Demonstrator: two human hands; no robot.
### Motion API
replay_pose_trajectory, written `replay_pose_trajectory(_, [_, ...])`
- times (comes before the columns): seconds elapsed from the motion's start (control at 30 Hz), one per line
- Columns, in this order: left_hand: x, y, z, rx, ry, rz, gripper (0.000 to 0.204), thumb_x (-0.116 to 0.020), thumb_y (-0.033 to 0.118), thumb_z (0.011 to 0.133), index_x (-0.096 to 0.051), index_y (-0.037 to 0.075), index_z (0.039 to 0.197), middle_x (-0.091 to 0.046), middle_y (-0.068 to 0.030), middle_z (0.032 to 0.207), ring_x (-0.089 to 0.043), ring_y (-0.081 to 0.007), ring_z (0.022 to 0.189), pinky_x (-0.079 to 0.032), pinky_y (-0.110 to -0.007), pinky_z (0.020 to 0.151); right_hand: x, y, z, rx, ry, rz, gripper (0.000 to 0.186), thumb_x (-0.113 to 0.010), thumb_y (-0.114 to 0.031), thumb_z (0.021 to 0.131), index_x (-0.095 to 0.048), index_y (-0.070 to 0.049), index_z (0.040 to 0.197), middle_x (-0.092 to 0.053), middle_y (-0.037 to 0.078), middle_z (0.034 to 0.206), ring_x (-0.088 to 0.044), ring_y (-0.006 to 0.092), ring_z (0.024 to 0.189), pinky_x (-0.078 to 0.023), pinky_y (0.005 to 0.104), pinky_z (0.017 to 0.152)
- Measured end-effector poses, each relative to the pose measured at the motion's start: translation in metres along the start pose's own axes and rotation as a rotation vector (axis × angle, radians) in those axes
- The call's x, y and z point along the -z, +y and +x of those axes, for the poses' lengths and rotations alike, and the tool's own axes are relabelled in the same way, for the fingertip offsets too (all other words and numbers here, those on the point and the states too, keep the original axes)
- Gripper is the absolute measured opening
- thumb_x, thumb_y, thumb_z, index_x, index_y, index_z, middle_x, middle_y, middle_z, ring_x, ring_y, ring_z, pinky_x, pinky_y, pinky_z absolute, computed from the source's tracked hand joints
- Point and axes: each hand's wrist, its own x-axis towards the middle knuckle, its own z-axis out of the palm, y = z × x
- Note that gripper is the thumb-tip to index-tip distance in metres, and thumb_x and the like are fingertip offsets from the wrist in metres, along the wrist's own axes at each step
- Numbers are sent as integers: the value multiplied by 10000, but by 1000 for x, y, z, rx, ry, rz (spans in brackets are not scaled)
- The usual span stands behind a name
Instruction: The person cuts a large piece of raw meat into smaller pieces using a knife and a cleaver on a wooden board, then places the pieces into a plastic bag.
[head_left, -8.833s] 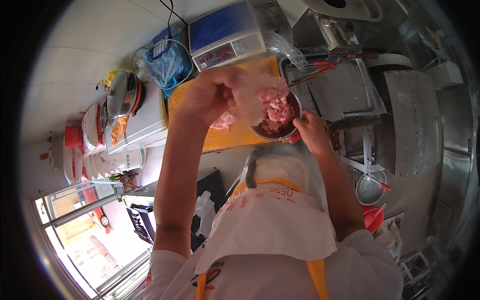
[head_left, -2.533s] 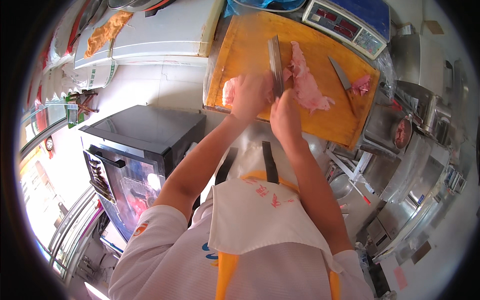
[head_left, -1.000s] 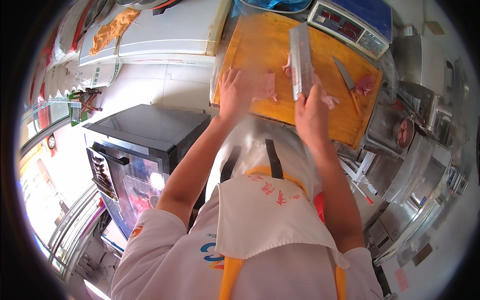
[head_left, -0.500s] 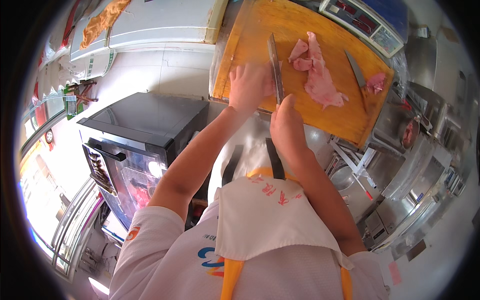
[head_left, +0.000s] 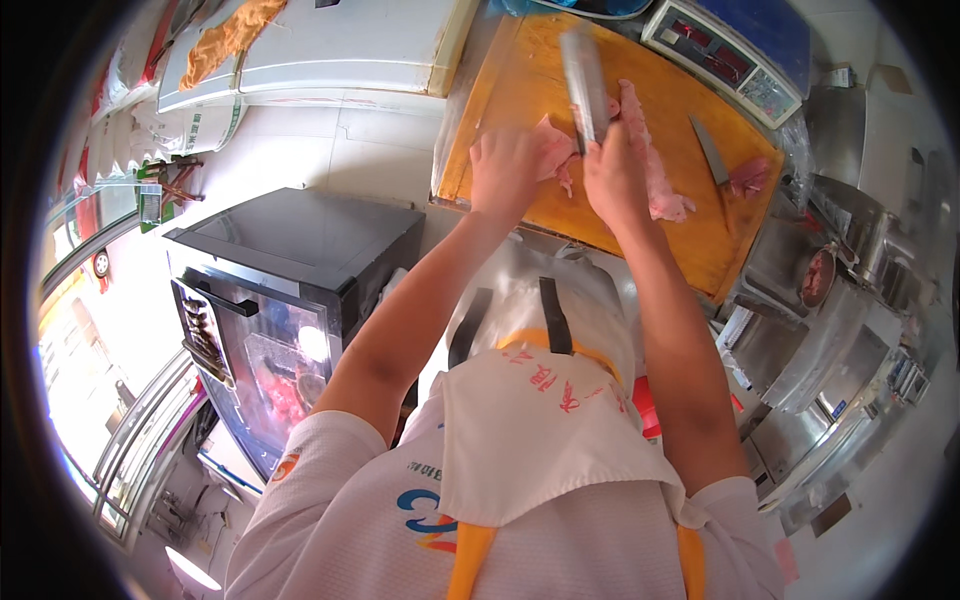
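Observation:
A yellow cutting board carries pink meat. My left hand lies on its left part, fingers apart and slightly bent, touching a meat piece; the blur hides part of the contact. My right hand grips a cleaver just right of that piece; the blade points away from me and is smeared by motion. A long strip of meat lies right of the cleaver. Farther right are a knife and a smaller piece of meat.
A scale stands behind the board. Right of it are metal trays and a bowl of meat. On the left are a white appliance with an orange cloth and a dark glass-door cabinet.
Since half a second ago my right hand has risen up and rightward, and the cleaver shows more of its flat face. The meat piece beside my left hand is more exposed.

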Motion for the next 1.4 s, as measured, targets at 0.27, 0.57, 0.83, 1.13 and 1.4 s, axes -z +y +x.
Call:
replay_pose_trajectory(0.27, [-4,0,-1,81,-103,66,338,-697,195,887,-586,151,1203,-544,-112,1161,-511,-379,1110,-401,-509,970,35,-16,-59,-28,56,-16,329,-577,-82,1022,-416,56,1274,-674,316,896,-655,528,842,-494,570,694])
replay_pose_trajectory(0.57, [2,3,-3,-24,-26,22,243,-631,162,910,-613,116,1148,-566,-121,1138,-518,-382,1084,-400,-506,936,-11,12,-70,33,-54,-101,228,-553,-66,1018,-412,54,1152,-657,352,911,-636,559,853,-484,601,710])
replay_pose_trajectory(0.83, [32,21,1,-81,22,-40,418,-744,437,873,-642,246,1231,-564,7,1141,-518,-302,1081,-396,-478,984,7,3,-19,-58,-13,-24,301,-549,-45,1003,-475,61,1275,-647,349,1179,-649,513,1051,-513,577,849])
replay_pose_trajectory(1.13, [0,13,8,5,201,-189,301,-758,292,823,-675,154,1077,-530,-63,1099,-485,-342,1010,-405,-473,909,23,-24,-97,-82,-237,-137,485,-559,-75,1003,-349,119,1394,-671,335,862,-667,529,824,-521,595,717])
replay_pose_trajectory(1.4, [-5,8,2,1,74,-154,368,-742,220,822,-638,142,1166,-553,-88,1067,-522,-353,1020,-426,-472,890,8,-12,-109,-121,-289,-152,415,-568,-55,994,-394,149,1312,-654,357,927,-654,534,849,-512,589,716])
